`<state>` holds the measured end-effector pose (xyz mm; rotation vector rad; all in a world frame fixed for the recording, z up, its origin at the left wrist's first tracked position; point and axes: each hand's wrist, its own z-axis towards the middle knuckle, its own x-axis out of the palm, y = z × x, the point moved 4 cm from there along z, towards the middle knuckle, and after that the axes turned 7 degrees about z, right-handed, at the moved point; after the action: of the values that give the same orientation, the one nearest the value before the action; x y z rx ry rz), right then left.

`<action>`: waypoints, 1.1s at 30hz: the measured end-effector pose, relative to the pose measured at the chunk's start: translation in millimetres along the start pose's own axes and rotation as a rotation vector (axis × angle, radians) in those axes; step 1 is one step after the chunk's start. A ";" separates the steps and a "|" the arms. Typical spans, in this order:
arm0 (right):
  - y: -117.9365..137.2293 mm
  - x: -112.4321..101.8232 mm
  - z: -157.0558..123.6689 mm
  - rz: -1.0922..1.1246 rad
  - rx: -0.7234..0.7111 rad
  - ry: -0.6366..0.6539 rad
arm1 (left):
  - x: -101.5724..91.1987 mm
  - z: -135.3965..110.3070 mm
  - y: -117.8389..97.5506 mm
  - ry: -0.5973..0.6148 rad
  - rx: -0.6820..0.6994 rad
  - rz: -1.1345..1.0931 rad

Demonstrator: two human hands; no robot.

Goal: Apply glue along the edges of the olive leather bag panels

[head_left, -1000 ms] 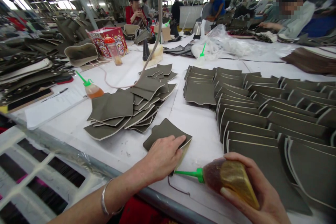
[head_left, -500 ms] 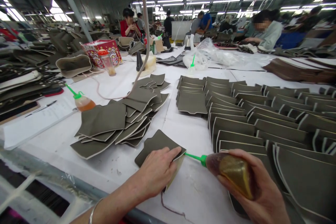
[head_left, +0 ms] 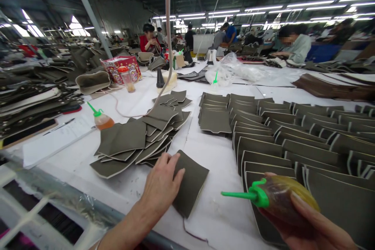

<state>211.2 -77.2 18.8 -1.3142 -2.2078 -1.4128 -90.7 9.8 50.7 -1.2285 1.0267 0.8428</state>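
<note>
My left hand (head_left: 164, 177) lies over the left side of a dark olive leather piece (head_left: 191, 181) with a pale cut edge, thumb and fingers apart on it. The piece rests flat on the white-covered table, its left edge partly hidden by the fingers. Held nearly sideways in my right hand (head_left: 310, 222) is a squeeze glue bottle (head_left: 288, 199) of amber liquid. Its green nozzle points left, apart from the piece. Left of centre, a loose pile of similar leather pieces (head_left: 123, 138) fans out beyond my left hand.
Rows of overlapping leather pieces (head_left: 260, 148) cover the right side. Another glue bottle (head_left: 102, 120) stands at left near a paper sheet (head_left: 58, 140). A hanging hose (head_left: 168, 27) comes down onto the table. The metal table edge (head_left: 117, 215) runs along the front. Several people work farther back.
The nozzle has come away from the leather piece, and my right hand with the bottle has moved right. My left hand has shifted left on the piece, which now lies turned and more exposed.
</note>
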 end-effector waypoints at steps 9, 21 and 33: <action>-2.1 -5.4 -3.5 -0.043 -0.068 0.277 | -1.9 4.1 11.8 0.128 -0.109 0.204; 2.3 9.1 -20.1 -0.198 -0.196 0.262 | -65.2 1.5 22.1 0.177 -0.116 -0.874; 4.0 47.6 -38.3 -0.441 -0.357 0.292 | -90.0 17.2 -15.9 0.188 -0.080 -1.031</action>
<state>176.3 -80.8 68.9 -0.6512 -2.1909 -2.0823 -103.3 26.3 141.4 -1.6735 0.3728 -0.0412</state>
